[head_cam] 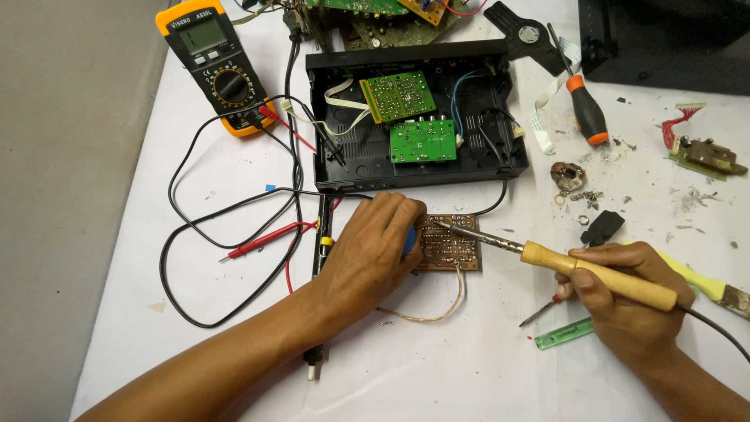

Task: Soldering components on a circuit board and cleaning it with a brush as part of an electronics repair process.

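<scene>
Head camera view: the right hand (pixel 621 301) clamps a wooden-handled soldering iron (pixel 547 258), its tip on a brown circuit board (pixel 451 246). The left hand (pixel 367 254) presses that board down, fingers curled over a blue part (pixel 409 241) just beside the tip; a slip could burn them. Behind lie an open black case (pixel 414 117) with 2 green boards, a multimeter (pixel 211 62) and trailing leads.
</scene>
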